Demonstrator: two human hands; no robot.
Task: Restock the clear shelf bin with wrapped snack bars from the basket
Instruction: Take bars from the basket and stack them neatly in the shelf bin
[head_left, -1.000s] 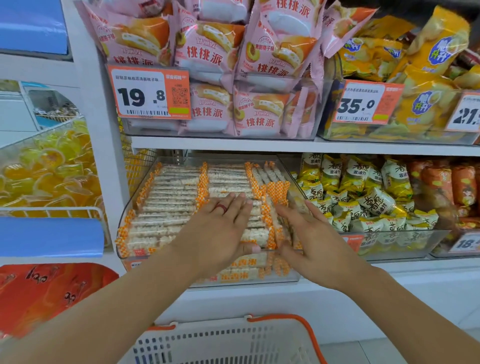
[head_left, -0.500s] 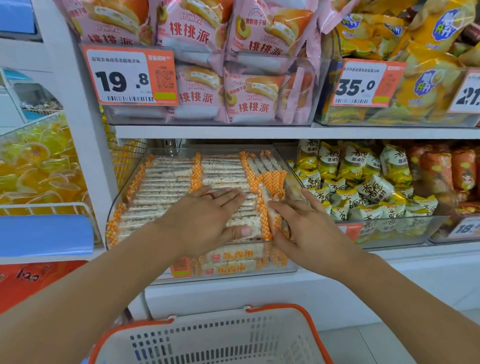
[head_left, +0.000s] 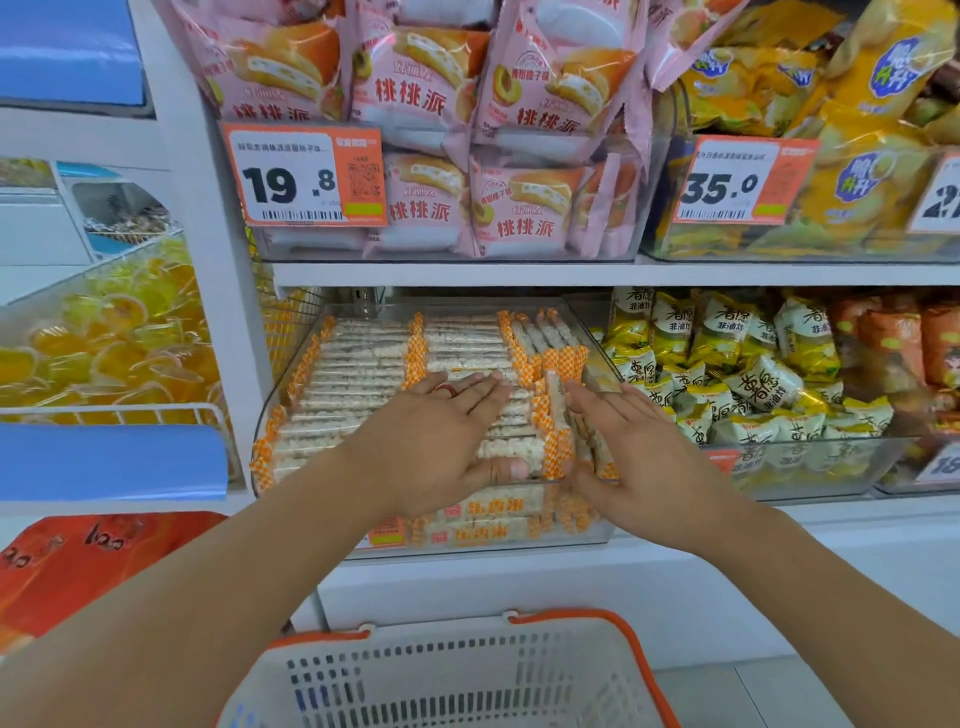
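Observation:
The clear shelf bin (head_left: 587, 532) on the lower shelf holds rows of wrapped snack bars (head_left: 358, 379) with orange-checked ends. My left hand (head_left: 441, 436) lies flat with straight fingers on the middle row, a red ring on one finger. My right hand (head_left: 623, 441) rests flat against the upright bars (head_left: 556, 400) at the bin's right side, thumb low at the front. Neither hand grips a bar. The white basket (head_left: 457, 670) with an orange rim sits below, at the bottom of the view; its inside is not visible.
Pink pie packs (head_left: 415, 119) fill the bin above, behind a 19.8 price tag (head_left: 306, 176). Yellow snack packets (head_left: 727, 374) sit in the bin to the right. A bin of yellow jelly cups (head_left: 104, 332) stands at the left.
Both hands stay on the bars and have shifted only slightly. The head camera moved, so the shelf sits a little differently in the view and more of the basket shows.

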